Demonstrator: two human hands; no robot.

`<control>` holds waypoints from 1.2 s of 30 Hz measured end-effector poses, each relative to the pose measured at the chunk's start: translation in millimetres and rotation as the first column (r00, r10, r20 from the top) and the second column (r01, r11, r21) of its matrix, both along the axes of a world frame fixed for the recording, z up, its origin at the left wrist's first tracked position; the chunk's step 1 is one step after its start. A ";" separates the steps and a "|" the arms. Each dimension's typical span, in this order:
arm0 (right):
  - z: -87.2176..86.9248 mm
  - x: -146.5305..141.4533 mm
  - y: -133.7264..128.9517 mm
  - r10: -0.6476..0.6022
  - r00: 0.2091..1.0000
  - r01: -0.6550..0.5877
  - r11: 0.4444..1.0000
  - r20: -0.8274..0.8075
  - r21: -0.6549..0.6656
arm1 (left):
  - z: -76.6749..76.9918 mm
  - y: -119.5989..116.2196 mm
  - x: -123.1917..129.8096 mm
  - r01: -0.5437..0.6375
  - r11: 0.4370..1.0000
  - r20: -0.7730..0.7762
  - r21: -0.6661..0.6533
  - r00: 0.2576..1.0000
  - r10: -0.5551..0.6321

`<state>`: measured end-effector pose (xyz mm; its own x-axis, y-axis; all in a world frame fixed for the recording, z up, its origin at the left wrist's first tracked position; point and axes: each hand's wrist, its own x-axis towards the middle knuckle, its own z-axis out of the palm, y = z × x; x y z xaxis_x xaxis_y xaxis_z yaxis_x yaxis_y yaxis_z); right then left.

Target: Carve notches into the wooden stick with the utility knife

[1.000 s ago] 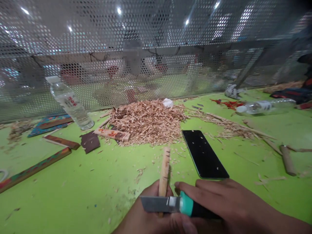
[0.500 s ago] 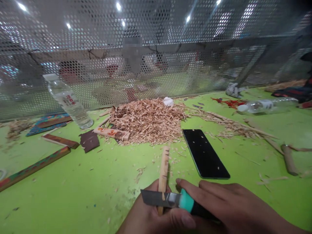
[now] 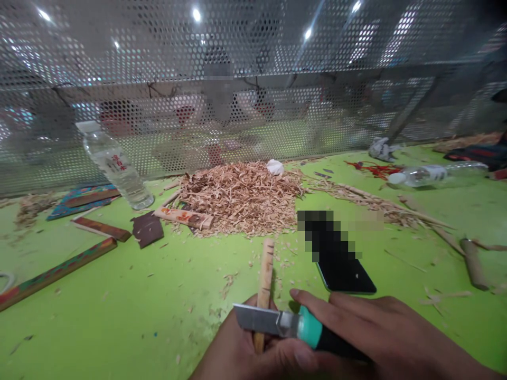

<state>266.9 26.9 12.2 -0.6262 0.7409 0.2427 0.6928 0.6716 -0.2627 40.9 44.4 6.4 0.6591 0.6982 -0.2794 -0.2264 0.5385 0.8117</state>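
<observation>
One pale wooden stick (image 3: 266,269), edge notched | left hand (image 3: 227,343) clasping it | right hand (image 3: 376,327) gripping knife (image 3: 291,323)

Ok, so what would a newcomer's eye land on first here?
Probably the big heap of wood shavings in the middle of the green surface. Then, front and centre, the knife in the right hand, its blade crossing the notched stick held in the left hand.
</observation>
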 end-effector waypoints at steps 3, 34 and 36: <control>-1.2 1.2 -0.7 0.019 1.000 -0.019 0.988 0.004 -0.153 | 4.6 1.2 0.6 0.036 0.998 0.009 -0.059 0.999 -0.036; -5.8 -9.5 -4.4 -0.122 0.992 0.110 0.944 0.021 0.310 | -39.8 -10.5 -9.1 -0.039 0.998 -0.149 0.050 0.988 0.046; -5.2 -6.0 -5.2 -0.140 0.989 0.121 0.949 0.047 0.290 | -39.3 -10.1 -7.5 -0.076 0.996 -0.175 0.047 0.981 0.083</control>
